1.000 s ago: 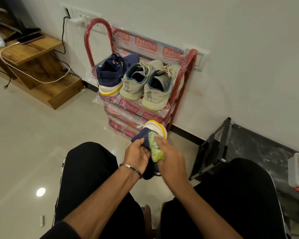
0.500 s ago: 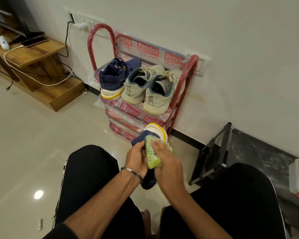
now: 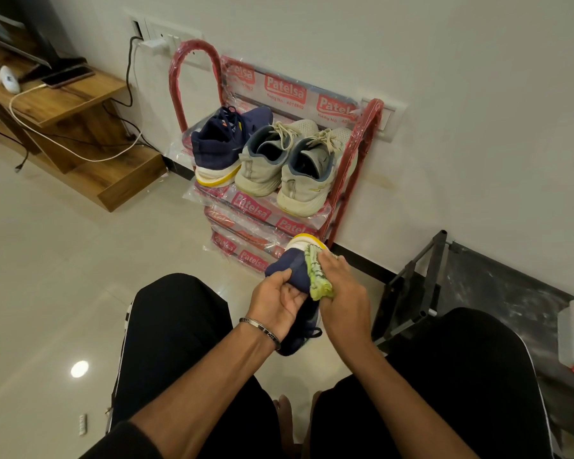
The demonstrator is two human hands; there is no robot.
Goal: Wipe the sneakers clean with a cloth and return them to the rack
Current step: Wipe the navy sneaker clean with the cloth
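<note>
The person sits with a navy sneaker (image 3: pixel 294 270) held above the knees, just near of the red rack (image 3: pixel 348 167). The left hand (image 3: pixel 277 303) has its grip clamped on the shoe's upper; the right hand (image 3: pixel 342 293) is curled round a green cloth (image 3: pixel 317 276) pressed to the shoe's side. Its navy mate (image 3: pixel 221 144) and two grey sneakers (image 3: pixel 292 164) sit on the rack's top shelf.
</note>
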